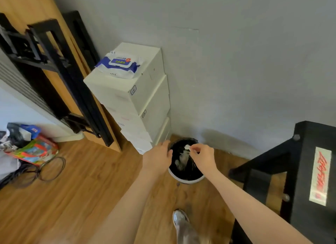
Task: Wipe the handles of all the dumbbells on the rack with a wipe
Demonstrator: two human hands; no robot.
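White crumpled wipe [187,147] is pinched in the right hand [203,157] fingertips right over the round black-lined bin [185,178], so I'd guess it's getting tossed onto the wadded wipes already inside. Left hand [157,157] hovers at the bin's rim, fingers loosely curled, holding nothing. Soft plastic wipes pack [120,64] lies flat on the stacked white boxes [145,102]; black rack frame [312,171] on the right, no dumbbells in view.
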